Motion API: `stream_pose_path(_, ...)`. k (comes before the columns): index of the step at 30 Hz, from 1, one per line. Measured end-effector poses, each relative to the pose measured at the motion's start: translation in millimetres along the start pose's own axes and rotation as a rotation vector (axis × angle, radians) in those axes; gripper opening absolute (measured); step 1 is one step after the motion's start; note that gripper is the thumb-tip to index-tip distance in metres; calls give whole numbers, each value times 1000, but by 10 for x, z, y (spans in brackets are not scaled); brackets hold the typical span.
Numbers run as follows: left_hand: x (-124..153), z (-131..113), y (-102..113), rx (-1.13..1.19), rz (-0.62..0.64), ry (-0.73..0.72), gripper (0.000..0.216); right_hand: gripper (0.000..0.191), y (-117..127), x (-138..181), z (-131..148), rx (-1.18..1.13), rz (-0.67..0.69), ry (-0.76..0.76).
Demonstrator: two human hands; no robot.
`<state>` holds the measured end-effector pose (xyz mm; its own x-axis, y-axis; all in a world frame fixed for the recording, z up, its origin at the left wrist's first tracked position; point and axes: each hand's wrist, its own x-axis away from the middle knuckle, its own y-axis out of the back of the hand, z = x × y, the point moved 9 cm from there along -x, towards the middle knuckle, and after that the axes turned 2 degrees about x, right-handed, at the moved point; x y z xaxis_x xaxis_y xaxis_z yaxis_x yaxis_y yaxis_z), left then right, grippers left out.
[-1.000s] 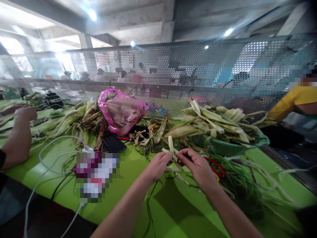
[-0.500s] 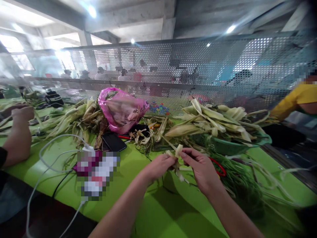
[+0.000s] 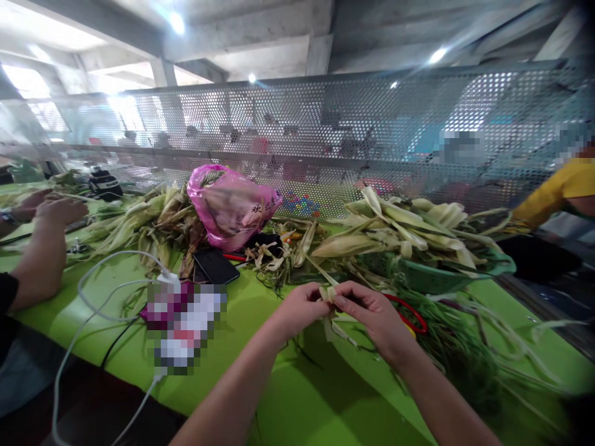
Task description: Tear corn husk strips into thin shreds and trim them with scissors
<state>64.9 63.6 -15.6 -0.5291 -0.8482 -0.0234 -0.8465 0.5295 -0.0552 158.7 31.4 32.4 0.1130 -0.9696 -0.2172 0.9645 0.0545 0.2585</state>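
Note:
Over the bright green table point(image 3: 302, 396), my left hand point(image 3: 300, 308) and my right hand point(image 3: 372, 313) meet at a pale corn-husk strip point(image 3: 328, 295). Both hands pinch the folded strip between thumb and fingers, and loose ends of it hang down below them point(image 3: 338, 330). Just behind my right hand lie red-handled scissors point(image 3: 409, 313). A green basin point(image 3: 432, 275) heaped with pale corn husks point(image 3: 395, 226) stands further back on the right.
A pink plastic bag point(image 3: 232, 207), a black phone point(image 3: 214, 266) and husk piles point(image 3: 139, 226) lie at the back. White cables point(image 3: 100, 291) run at left. Another person's hands point(image 3: 56, 210) work at far left; a yellow-sleeved person point(image 3: 562, 186) sits at right. A perforated metal screen point(image 3: 325, 130) backs the table.
The strip stood up straight between my hands a second ago. It is now folded down short between my fingertips, and my hands have drawn closer together.

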Motion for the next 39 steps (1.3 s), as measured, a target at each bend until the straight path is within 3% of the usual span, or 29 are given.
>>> stream_pose_path(4,15,-24,53,-201,6,-6,20,21,21,-6,13,148,11,31)
stream_pose_path(9,86,-194,3,-101,96,-22,12,23,60,-22,10,210,-2,71)
stream_pose_path(19,57,-208,40,-136,98,-53,9,20,111,20,78,210,-56,57)
stream_pose_path(31,72,-202,70,-112,155,-56,21,21,13,34,269,423,114,205)
stream_pose_path(39,62,-221,68,-359,163,-118,23,20,-4,31,199,600,132,207)
